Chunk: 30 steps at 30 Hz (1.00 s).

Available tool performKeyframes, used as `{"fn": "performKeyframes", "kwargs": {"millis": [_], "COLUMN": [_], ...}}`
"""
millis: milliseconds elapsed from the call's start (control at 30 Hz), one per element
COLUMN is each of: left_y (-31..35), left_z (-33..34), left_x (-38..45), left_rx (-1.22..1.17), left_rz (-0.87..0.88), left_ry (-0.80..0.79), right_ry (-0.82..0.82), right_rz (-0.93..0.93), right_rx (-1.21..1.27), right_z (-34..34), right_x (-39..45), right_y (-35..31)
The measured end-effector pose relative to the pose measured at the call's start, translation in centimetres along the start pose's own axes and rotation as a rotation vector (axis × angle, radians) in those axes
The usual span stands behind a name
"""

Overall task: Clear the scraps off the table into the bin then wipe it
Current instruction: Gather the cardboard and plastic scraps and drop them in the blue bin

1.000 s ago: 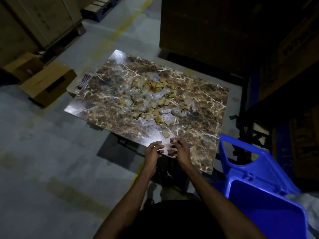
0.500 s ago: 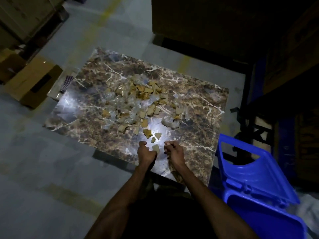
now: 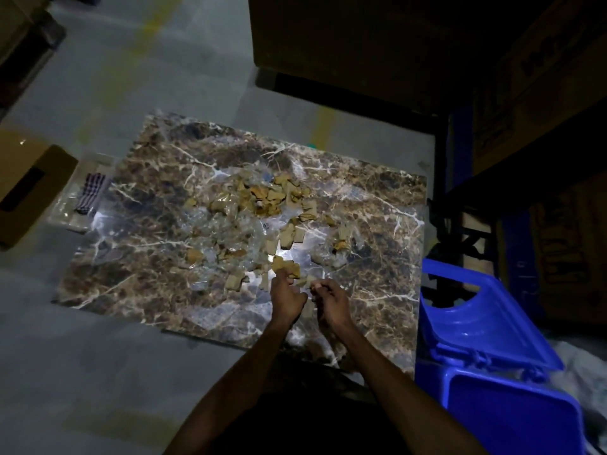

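A brown marble-patterned table [image 3: 377, 205] carries a heap of tan cardboard scraps [image 3: 272, 195] mixed with clear plastic scraps [image 3: 226, 224] across its middle. My left hand [image 3: 287, 298] is at the near edge of the heap, fingers curled on tan scraps [image 3: 285, 267]. My right hand [image 3: 331, 300] is just beside it, fingers curled and pinching a small scrap. An open blue bin [image 3: 512, 412] stands at the table's right near corner, its lid [image 3: 486, 316] tipped back.
A checked cloth [image 3: 90, 192] lies in a clear tray on the floor left of the table. A cardboard box [image 3: 26, 188] sits further left. Dark shelving and large boxes [image 3: 542, 126] rise behind and to the right. Grey floor lies to the left.
Both hands moved forward from the table's near edge into the edge of the scrap heap and took hold of scraps. The camera tilted, shifting the view.
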State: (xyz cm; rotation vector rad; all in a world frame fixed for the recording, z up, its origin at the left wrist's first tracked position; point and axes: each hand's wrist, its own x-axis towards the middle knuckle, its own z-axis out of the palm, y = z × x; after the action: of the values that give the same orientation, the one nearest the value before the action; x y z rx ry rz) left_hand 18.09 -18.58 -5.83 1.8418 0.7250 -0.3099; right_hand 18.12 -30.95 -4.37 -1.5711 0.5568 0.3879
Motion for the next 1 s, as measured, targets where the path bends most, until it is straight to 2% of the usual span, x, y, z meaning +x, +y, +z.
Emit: {"fn": "performKeyframes", "kwargs": {"millis": [200, 367, 600, 733, 800, 900, 1000], "left_y": [-0.7, -0.3, -0.2, 0.1, -0.5, -2.1, -3.4], "left_z": [-0.8, -0.8, 1.1, 1.6, 1.8, 2.5, 3.8], "left_x": [-0.6, -0.7, -1.3, -2.7, -3.7, -4.4, -3.4], "left_rx": [0.088, 0.163, 0.262, 0.273, 0.279, 0.338, 0.266], "left_rz": [0.114, 0.063, 0.075, 0.044, 0.009, -0.078, -0.030], "left_ry": [0.069, 0.007, -0.053, 0.001, 0.073, 0.042, 0.063], "right_ry": [0.002, -0.030, -0.107, -0.166, -0.157, -0.136, -0.034], "right_rz": [-0.016, 0.006, 0.017, 0.004, -0.029, -0.091, -0.176], "right_rx": [-0.048, -0.117, -0.220, -0.187, -0.193, -0.255, -0.291], "right_z": [0.2, -0.5, -1.4, -2.0, -2.8, -4.4, -6.0], "right_x": [-0.1, 1.0, 1.9, 4.3, 4.2, 5.5, 4.7], "right_y": [-0.3, 0.1, 1.2, 3.4, 1.6, 1.4, -0.5]}}
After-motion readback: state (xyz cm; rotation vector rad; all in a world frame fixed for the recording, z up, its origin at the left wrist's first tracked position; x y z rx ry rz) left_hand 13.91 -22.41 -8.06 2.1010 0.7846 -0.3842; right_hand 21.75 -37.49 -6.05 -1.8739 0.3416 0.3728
